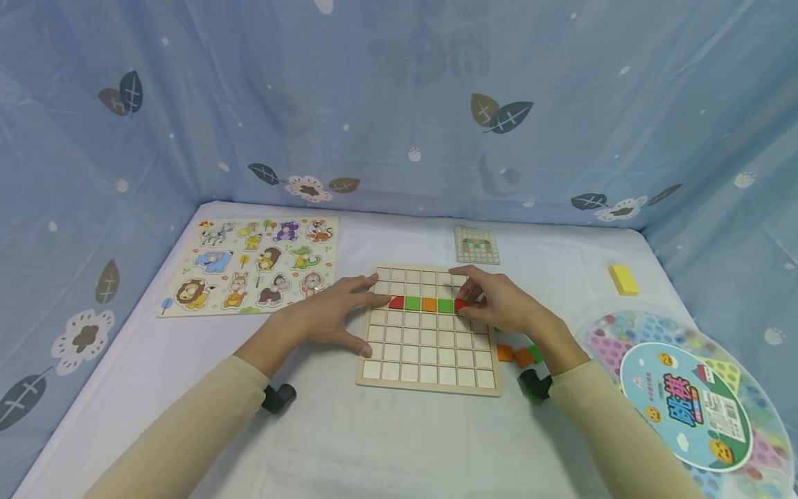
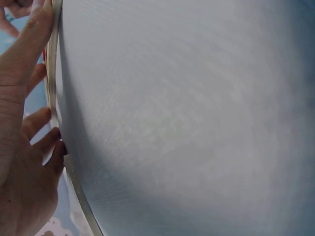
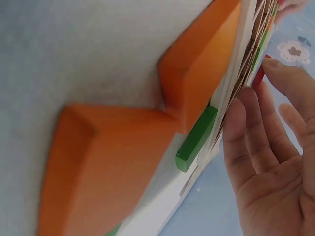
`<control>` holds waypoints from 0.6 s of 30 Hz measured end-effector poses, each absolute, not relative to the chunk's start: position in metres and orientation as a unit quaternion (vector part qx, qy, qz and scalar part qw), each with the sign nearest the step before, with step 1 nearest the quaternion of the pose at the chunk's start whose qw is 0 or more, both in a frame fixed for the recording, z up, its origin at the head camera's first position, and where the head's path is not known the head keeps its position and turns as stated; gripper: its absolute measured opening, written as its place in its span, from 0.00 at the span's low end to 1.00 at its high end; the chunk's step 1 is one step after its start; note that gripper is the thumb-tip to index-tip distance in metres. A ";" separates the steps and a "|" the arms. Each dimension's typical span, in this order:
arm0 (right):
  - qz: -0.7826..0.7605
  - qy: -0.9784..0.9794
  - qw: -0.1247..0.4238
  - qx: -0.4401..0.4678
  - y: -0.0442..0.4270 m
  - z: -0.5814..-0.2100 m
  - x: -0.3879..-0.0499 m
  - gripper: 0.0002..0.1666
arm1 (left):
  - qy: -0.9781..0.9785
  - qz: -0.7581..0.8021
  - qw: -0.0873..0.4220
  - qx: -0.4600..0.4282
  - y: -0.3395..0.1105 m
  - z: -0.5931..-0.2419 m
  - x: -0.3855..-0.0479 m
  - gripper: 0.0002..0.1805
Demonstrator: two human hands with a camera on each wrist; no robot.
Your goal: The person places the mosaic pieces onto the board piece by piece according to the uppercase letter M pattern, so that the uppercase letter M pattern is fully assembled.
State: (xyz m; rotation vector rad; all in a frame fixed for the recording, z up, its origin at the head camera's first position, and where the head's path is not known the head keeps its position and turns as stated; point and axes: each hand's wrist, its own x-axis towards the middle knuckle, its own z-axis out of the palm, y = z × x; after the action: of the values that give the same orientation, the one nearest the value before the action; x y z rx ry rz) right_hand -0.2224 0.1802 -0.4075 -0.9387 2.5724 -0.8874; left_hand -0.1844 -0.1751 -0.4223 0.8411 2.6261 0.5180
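A wooden grid board [image 1: 427,355] lies on the white table. Across one row sit a red piece with a rounded corner [image 1: 396,303], a green square [image 1: 412,303], an orange square [image 1: 429,305] and another green square [image 1: 445,305]. At that row's right end my right hand [image 1: 506,303] pinches a second red piece [image 3: 260,76] between thumb and fingers. My left hand [image 1: 327,313] rests at the board's left edge with fingers spread, the index fingertip near the first red piece and the thumb lower down the frame.
Loose orange blocks [image 1: 505,353] and green blocks lie right of the board, partly hidden by my right arm. Behind it is a pattern card [image 1: 476,245]. An animal puzzle [image 1: 249,267] lies left; a yellow block [image 1: 624,280] and a round game box [image 1: 686,409] stand right.
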 end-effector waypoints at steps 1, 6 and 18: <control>-0.303 0.887 0.131 -0.324 0.180 -0.408 -0.223 0.42 | 0.923 0.182 0.168 0.295 -0.175 -0.422 -0.184 0.55; -0.302 0.887 0.143 -0.318 0.178 -0.409 -0.224 0.42 | 0.923 0.180 0.171 0.294 -0.175 -0.423 -0.185 0.55; -0.293 0.889 0.155 -0.316 0.177 -0.409 -0.225 0.39 | 0.922 0.184 0.168 0.297 -0.175 -0.423 -0.184 0.54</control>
State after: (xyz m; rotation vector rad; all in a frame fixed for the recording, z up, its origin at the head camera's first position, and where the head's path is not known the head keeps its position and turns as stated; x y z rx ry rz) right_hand -0.2247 0.1774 -0.4093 -0.9046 2.5484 -0.8386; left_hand -0.1843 -0.1745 -0.4230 0.8446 2.6209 0.5237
